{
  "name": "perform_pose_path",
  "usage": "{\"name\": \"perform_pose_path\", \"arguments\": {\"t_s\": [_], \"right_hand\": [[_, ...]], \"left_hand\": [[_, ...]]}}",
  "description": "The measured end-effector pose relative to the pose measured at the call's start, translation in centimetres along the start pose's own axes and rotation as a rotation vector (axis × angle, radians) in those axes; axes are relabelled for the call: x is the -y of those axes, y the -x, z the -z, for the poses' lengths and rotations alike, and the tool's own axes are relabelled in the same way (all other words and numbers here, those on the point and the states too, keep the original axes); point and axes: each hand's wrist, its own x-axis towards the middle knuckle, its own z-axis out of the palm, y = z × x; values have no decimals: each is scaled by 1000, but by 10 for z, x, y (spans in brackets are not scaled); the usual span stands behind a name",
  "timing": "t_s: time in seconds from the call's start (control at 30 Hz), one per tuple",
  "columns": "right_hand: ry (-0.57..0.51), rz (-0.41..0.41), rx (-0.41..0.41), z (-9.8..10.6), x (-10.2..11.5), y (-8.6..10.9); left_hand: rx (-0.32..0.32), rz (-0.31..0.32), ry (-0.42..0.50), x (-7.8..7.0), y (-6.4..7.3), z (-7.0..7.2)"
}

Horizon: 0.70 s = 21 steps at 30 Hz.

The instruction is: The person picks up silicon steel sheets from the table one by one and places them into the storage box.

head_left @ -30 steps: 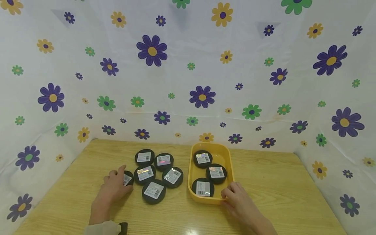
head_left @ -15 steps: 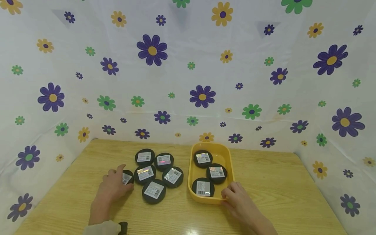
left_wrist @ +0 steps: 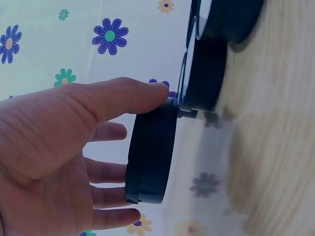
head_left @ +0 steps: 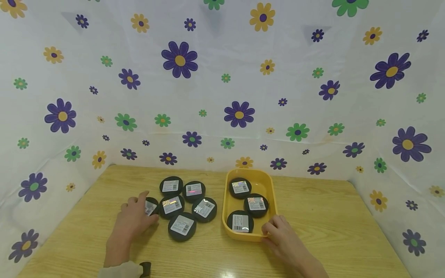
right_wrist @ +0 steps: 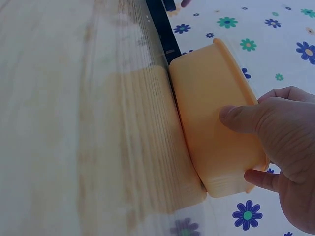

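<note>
Head view | left hand [head_left: 132, 218]: fingers spread container-wide, gripped black round container [head_left: 151, 207] left of five others [head_left: 182, 227] on table [head_left: 333, 216] | right hand [head_left: 283, 239]: fingers pinched corner of yellow tray [head_left: 262, 184], three containers [head_left: 256, 205] inside

The bare left hand [head_left: 133, 215] is held in a wide pinch, fingers [left_wrist: 107, 171] spread, while the bare right hand [head_left: 283, 237] is bent into a grip, thumb [right_wrist: 242, 118] extended.

I'd put head cam above and behind left hand [head_left: 131, 217] and right hand [head_left: 283, 237], facing forward-down, farthest back. Left wrist cam: rolled, tight, past that hand to a black disc [left_wrist: 151, 155]. Right wrist cam: rolled, tight, past its hand to the yellow tray [right_wrist: 209, 93]. Head catches disc and tray too.
</note>
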Motion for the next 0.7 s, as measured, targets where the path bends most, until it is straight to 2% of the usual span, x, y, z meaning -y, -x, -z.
{"name": "perform_pose_path", "arguments": {"t_s": [0.2,0.43,0.53,0.7], "right_hand": [[-3,-9,5,1,1,-1],[-3,-29,27,3,3,-1],[-4,-59,62,5,4,-1],[-16,-159,157,8,7,-3]], "left_hand": [[-28,-33,1,-11,2,3],[-36,-57,-23,-27,0,1],[-39,-75,-27,-35,-1,-1],[-51,-116,-38,-47,0,-5]]}}
